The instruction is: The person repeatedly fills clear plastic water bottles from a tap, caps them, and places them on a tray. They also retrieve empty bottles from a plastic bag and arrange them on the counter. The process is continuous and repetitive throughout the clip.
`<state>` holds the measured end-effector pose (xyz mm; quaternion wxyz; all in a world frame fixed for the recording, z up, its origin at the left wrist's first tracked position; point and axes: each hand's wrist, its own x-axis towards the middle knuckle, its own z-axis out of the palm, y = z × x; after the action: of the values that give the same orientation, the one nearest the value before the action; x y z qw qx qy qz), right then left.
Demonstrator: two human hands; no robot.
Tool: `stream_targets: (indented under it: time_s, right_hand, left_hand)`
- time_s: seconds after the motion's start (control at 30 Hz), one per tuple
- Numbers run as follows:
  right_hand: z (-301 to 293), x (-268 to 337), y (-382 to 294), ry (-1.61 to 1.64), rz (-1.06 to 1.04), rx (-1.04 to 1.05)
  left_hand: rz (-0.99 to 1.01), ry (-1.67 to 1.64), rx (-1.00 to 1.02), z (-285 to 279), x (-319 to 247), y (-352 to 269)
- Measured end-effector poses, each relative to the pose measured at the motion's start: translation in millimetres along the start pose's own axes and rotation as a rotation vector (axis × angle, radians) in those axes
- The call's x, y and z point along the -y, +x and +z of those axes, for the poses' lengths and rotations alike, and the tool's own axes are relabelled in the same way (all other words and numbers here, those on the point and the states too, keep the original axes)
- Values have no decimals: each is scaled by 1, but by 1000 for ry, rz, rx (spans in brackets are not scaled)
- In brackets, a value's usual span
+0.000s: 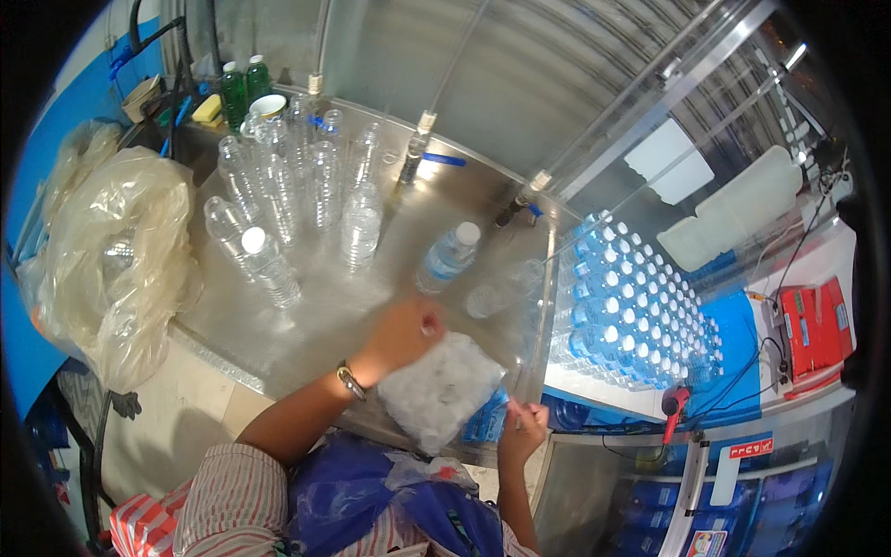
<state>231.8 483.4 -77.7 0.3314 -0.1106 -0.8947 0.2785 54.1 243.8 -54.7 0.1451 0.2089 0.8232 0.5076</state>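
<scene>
My left hand (404,339), with a watch on its wrist, is over the steel counter with fingers curled. Motion blur hides whether anything is in it. Just beyond it stands a capped bottle with a blue label (441,264). Below the hand lies a clear plastic bag of whitish pieces (442,393), seemingly bottle caps. At the bag's right, blue printed labels (485,420) lie by the counter's front edge. The fingers of my right hand (523,426) pinch the edge of a blue label.
Several uncapped clear bottles (324,184) and one white-capped bottle (271,268) stand at left. An unlabelled bottle (498,292) lies right. Taps (415,150) rise behind. Packed labelled bottles (626,313) and a red heat gun (674,411) are right; a big plastic bag (118,257) sits left.
</scene>
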Motion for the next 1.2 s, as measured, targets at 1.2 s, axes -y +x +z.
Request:
stream_targets:
  time_s: [1.2]
  right_hand:
    - [219, 306, 117, 595, -846, 617]
  left_hand:
    - [56, 80, -799, -157, 87, -109]
